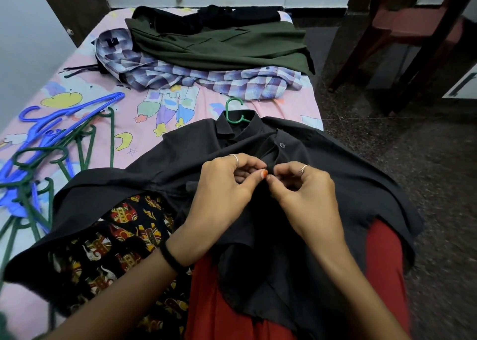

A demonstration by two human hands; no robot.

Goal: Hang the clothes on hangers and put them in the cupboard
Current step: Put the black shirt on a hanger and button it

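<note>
- While the black shirt [322,164] lay across my lap and the near edge of the bed [85,63], its collar pointed away from me and the green hanger [233,110] hook stuck out of the neck.
- My left hand [222,185] and right hand [304,192] met at the shirt's front placket, each pinching a fold of black cloth between thumb and curled fingers, tips almost touching.
- I judged the step as fastening a button near the chest; one button [282,145] showed undone just above my hands. The button under my fingers was hidden.
- To do it well: keep both plackets flat and lined up, feed the button fully through its hole, and avoid tugging the shirt off the hanger's shoulders.
- Farther up the bed lay a checked shirt [206,79], a dark green garment [219,48] partly over it, and black cloth beyond.
- Spare blue and green hangers [51,143] sat tangled at my left on the bed.
- No cupboard in view.
</note>
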